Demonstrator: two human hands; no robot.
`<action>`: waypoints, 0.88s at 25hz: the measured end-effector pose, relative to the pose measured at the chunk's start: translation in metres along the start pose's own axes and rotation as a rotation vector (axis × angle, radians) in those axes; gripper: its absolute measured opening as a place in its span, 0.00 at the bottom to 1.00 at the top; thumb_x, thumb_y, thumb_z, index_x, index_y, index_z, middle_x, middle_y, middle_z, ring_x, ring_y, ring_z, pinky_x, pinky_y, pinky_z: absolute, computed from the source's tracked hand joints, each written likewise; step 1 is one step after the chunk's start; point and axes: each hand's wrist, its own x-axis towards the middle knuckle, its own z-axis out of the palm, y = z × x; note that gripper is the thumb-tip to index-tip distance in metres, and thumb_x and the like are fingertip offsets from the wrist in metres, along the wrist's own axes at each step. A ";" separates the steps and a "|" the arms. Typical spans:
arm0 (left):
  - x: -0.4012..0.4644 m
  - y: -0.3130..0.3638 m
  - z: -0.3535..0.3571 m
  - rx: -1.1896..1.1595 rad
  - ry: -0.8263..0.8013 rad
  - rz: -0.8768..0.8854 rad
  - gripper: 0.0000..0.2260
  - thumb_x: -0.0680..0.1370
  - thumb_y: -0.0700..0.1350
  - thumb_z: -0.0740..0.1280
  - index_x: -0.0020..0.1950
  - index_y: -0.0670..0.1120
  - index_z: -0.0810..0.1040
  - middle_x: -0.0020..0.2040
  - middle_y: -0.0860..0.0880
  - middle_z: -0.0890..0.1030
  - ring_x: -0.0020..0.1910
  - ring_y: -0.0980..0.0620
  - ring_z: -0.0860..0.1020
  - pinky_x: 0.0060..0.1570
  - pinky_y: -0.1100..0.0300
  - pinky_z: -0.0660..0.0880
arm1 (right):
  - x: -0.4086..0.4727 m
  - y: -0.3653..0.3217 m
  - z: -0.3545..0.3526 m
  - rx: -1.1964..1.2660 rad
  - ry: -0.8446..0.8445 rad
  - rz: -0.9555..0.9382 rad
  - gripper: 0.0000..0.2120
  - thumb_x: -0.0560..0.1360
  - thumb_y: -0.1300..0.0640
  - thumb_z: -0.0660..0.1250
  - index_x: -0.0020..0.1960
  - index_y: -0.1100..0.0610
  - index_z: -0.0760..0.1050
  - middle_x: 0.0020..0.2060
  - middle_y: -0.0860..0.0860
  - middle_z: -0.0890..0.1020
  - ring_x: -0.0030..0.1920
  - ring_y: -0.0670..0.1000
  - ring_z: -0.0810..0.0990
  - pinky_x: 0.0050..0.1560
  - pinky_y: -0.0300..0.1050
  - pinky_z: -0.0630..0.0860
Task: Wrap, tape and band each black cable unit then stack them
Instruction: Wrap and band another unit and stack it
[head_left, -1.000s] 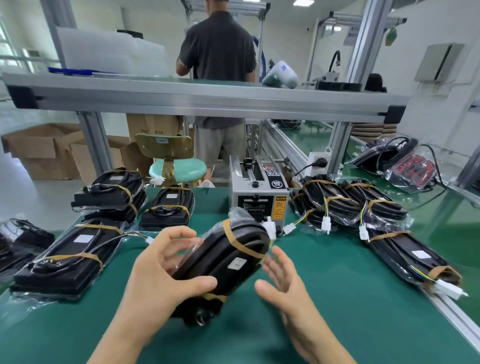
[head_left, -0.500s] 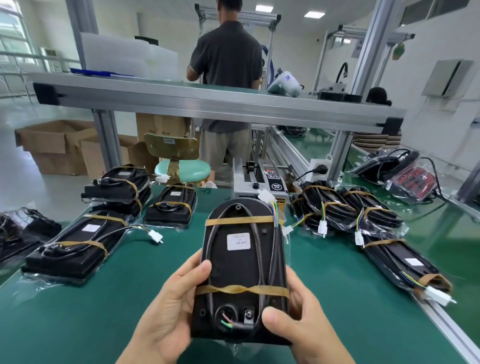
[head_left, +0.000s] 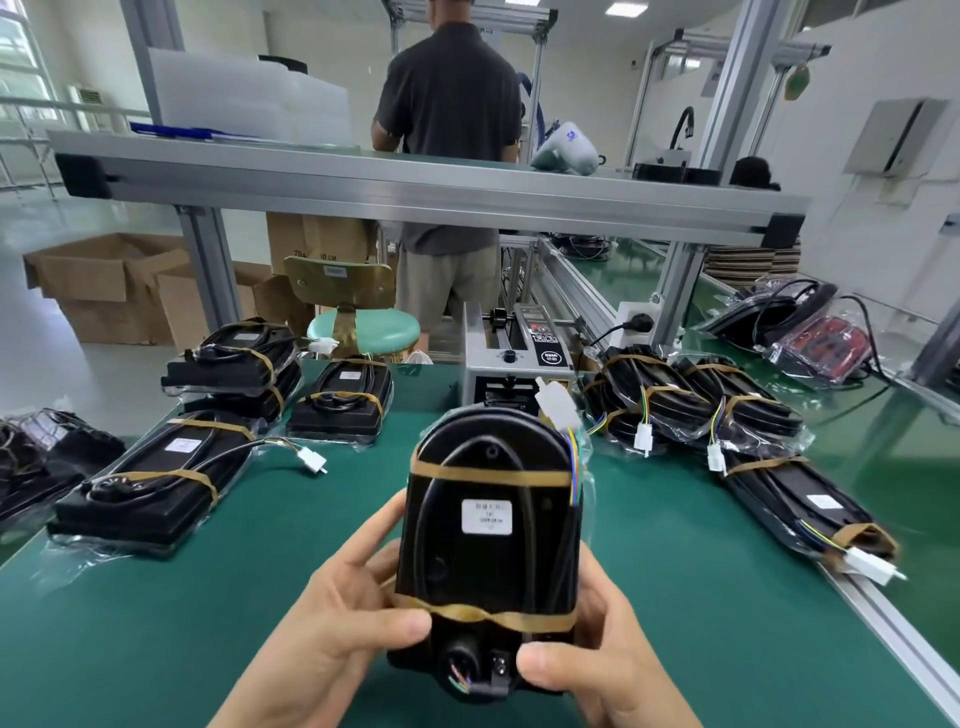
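Observation:
I hold a black cable unit (head_left: 491, 551) upright over the green table, its white label facing me. Two tan rubber bands cross it, one near the top and one near the bottom, and a white connector sticks up at its top right. My left hand (head_left: 337, 634) grips its lower left side with the thumb on the lower band. My right hand (head_left: 602, 660) grips the lower right corner, thumb on the front. Banded units lie at the left (head_left: 156, 473) and in a stack (head_left: 234, 364). More units lie at the right (head_left: 691, 405).
A grey tape dispenser (head_left: 519, 364) stands behind the held unit. An aluminium shelf beam (head_left: 415, 187) spans overhead. A person (head_left: 449, 156) stands with their back to me beyond it. A green stool (head_left: 363, 330) and cardboard boxes (head_left: 104, 286) sit at the back left. The table's metal edge rail (head_left: 893, 623) runs on the right.
The unit was tilted in my left hand with the right hand open beside it. Both hands now grip it upright, label toward me, and it has come closer to the camera.

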 end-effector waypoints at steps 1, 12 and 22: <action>-0.001 -0.002 0.000 -0.007 0.018 0.061 0.42 0.54 0.28 0.75 0.66 0.53 0.76 0.60 0.37 0.79 0.52 0.35 0.78 0.50 0.46 0.78 | 0.001 -0.001 -0.001 0.008 -0.041 -0.006 0.37 0.62 0.69 0.73 0.69 0.58 0.69 0.61 0.66 0.77 0.62 0.70 0.74 0.63 0.59 0.70; 0.000 0.005 -0.019 0.274 -0.187 0.281 0.38 0.59 0.31 0.76 0.69 0.41 0.72 0.62 0.41 0.79 0.61 0.43 0.77 0.60 0.53 0.73 | 0.012 -0.001 -0.004 0.166 -0.219 0.012 0.38 0.63 0.74 0.73 0.70 0.57 0.68 0.62 0.65 0.77 0.64 0.67 0.74 0.62 0.60 0.73; 0.010 -0.012 -0.038 -0.180 0.244 0.142 0.21 0.62 0.41 0.75 0.55 0.41 0.83 0.56 0.31 0.78 0.51 0.35 0.79 0.51 0.42 0.78 | 0.078 0.013 0.029 0.015 0.037 -0.079 0.34 0.63 0.55 0.80 0.67 0.54 0.72 0.59 0.56 0.81 0.60 0.57 0.80 0.57 0.46 0.77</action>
